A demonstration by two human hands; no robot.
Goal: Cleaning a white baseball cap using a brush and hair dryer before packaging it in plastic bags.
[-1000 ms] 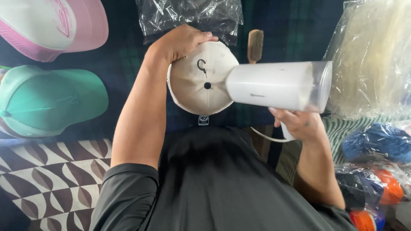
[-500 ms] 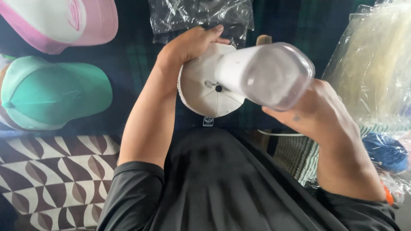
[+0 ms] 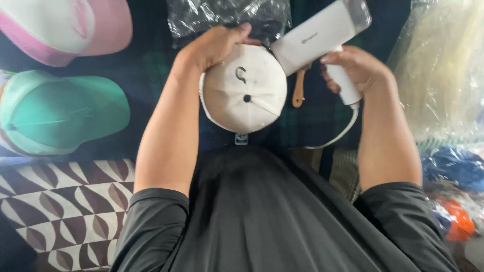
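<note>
A white cap (image 3: pixel 243 93) with a dark top button rests crown-up on a dark plaid cloth in front of me. My left hand (image 3: pixel 214 44) grips its far edge. My right hand (image 3: pixel 355 70) holds the handle of a white handheld steamer (image 3: pixel 322 32), whose head tilts down toward the cap's upper right side. The steamer's white cord (image 3: pixel 339 133) loops down from the handle. A wooden brush handle (image 3: pixel 299 89) lies just right of the cap, partly hidden by the steamer.
A pink and white cap (image 3: pixel 60 27) and a green cap (image 3: pixel 60 113) lie at the left. A clear plastic bag (image 3: pixel 227 15) sits beyond the white cap. Plastic-wrapped goods (image 3: pixel 443 75) pile up at the right. A patterned brown cloth (image 3: pixel 65 201) is at lower left.
The steamer swung from pointing sideways across the cap to tilting up at the right, its head near the cap's edge. My right hand rose with it. My left hand stayed on the cap.
</note>
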